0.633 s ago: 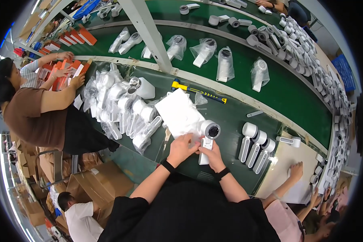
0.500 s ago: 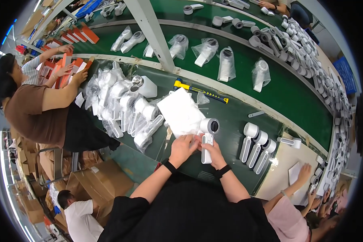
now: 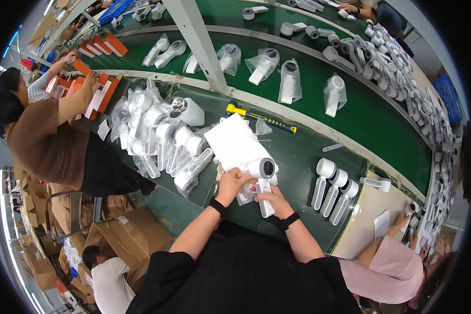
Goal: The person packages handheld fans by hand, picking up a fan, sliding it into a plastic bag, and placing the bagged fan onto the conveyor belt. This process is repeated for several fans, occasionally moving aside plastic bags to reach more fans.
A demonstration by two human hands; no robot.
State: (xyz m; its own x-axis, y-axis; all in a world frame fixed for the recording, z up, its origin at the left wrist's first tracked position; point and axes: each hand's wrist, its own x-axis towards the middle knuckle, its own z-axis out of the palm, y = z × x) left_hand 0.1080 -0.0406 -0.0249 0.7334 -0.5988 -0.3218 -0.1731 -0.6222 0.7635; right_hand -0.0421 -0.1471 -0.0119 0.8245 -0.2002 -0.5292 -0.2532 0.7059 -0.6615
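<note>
In my right hand (image 3: 275, 203) is a white handheld device (image 3: 263, 192), its fingers wrapped around the handle. Its round head with a dark ring points up and away from me. My left hand (image 3: 231, 186) pinches a clear plastic bag (image 3: 244, 195), part of which hangs between my hands. Just beyond them lies a stack of white plastic bags (image 3: 234, 137), partly covered by the device's head. To the right, three similar devices (image 3: 330, 189) rest side by side on the green tabletop. On the left is a heap of bagged devices (image 3: 159, 133).
A yellow and black hammer (image 3: 261, 118) and a white bottle (image 3: 192, 113) lie beyond the bags. A metal post (image 3: 196, 47) rises at the table's far edge. Bagged devices (image 3: 290, 83) sit on the green conveyor belt (image 3: 371, 133). Co-workers are on both sides.
The device in my right hand has shifted slightly left, its head tilting. My left hand has moved a little left, and clear plastic now shows between my hands. Bagged devices on the belt slid slightly left.
</note>
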